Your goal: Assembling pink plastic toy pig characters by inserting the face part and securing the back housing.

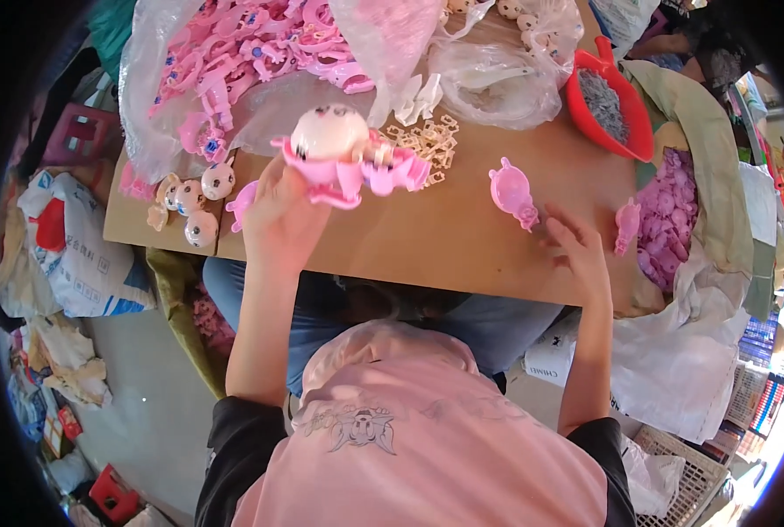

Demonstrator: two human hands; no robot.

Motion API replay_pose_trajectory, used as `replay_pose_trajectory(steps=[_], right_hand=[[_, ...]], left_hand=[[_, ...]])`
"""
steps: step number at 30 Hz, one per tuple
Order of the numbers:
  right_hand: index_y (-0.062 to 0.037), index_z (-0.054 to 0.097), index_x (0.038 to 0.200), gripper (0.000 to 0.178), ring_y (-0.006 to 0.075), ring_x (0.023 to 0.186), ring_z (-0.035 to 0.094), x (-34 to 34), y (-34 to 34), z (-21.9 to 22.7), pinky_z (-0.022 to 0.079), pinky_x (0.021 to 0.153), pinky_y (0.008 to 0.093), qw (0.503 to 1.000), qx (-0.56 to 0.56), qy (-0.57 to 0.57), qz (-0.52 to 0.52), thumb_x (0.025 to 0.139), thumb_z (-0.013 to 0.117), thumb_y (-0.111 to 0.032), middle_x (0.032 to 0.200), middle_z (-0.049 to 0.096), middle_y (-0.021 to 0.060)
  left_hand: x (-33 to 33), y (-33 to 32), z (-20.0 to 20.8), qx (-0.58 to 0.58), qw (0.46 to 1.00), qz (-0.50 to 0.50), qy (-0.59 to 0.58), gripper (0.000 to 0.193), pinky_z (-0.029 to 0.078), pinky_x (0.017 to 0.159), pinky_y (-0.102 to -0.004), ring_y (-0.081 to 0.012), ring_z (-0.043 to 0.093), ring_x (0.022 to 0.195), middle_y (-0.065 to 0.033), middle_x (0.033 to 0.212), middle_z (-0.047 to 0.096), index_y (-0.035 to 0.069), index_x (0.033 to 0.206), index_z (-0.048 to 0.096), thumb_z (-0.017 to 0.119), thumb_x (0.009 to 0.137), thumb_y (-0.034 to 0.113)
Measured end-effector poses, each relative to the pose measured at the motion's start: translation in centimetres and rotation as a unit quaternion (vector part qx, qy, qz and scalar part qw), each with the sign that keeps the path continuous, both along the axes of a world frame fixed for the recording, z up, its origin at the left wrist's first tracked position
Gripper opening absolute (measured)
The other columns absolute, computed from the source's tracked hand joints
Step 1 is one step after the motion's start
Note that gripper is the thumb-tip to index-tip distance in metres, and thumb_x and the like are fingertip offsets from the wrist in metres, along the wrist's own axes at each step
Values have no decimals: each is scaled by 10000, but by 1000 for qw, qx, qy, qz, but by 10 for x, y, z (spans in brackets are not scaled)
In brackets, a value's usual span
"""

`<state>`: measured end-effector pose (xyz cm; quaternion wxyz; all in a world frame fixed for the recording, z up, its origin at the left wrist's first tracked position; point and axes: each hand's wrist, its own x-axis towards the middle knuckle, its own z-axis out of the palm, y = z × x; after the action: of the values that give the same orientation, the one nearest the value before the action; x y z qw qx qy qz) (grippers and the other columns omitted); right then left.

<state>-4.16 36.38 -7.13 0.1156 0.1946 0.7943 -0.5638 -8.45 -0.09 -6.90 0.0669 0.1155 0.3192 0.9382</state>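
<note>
My left hand (279,211) is closed around a pink plastic toy piece (348,178), lifted above the near part of the table. A cream ball-shaped head with small dark marks (330,132) sits on top of that piece. Beyond the toy lies a pile of small cream plastic clips (436,140). Over the right of the table, my right hand (576,241) holds nothing, its fingers apart. Just left of its fingertips lies a pink shell-shaped part (512,193); a similar pink part (627,226) lies to its right. Another pink part (244,205) shows partly behind my left hand.
Several cream heads (201,227) lie at the table's left. Clear bags with pink pieces (260,53) and cream heads (532,26) cover the far side. A red scoop (642,132) of grey bits stands at the right, beside a sack of pink parts (668,220).
</note>
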Motion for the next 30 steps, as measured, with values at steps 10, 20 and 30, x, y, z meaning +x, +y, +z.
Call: replay_pose_trajectory(steps=[10, 20, 30], right_hand=[[8, 665, 986, 253, 34, 455, 449, -9, -6, -17, 316, 368, 199, 999, 30, 24, 29, 833, 668, -194, 603, 555, 1], [1, 582, 1033, 244, 130, 718, 664, -11, -20, 10, 482, 491, 213, 997, -36, 27, -61, 883, 593, -192, 873, 660, 73], [2, 606, 1094, 247, 199, 918, 650, -12, -80, 72, 566, 764, 307, 911, -372, 170, -46, 860, 619, -75, 1033, 648, 101]], left_hand=[[-20, 3, 29, 7, 1000, 14, 21, 518, 344, 1006, -390, -243, 480, 1183, -122, 1243, 535, -45, 1261, 452, 613, 862, 245], [-2, 4, 19, -61, 996, -42, 46, 676, 373, 995, -417, -276, 480, 1197, -151, 1302, 494, -38, 1290, 434, 744, 733, 187], [14, 29, 38, -134, 989, -45, -33, 740, 419, 955, -353, -232, 552, 1106, -155, 1198, 562, -64, 1253, 450, 808, 677, 231]])
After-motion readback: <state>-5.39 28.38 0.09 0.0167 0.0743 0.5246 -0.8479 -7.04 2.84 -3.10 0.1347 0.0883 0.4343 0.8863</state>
